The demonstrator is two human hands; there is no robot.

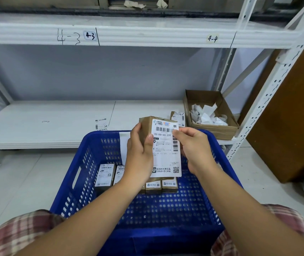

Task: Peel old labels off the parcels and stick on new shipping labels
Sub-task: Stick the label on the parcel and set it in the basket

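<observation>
Plaid-clad knees flanking blue perforated plastic basket, small brown labelled parcels lined up inside. Above, brown cardboard parcel held in left hand, grip curled round its side, thumb on white shipping label. Right hand pinching label's right edge. Beyond, white shelf bearing open cardboard box of crumpled white label scraps.

near crate floor open | far end: parcels
</observation>
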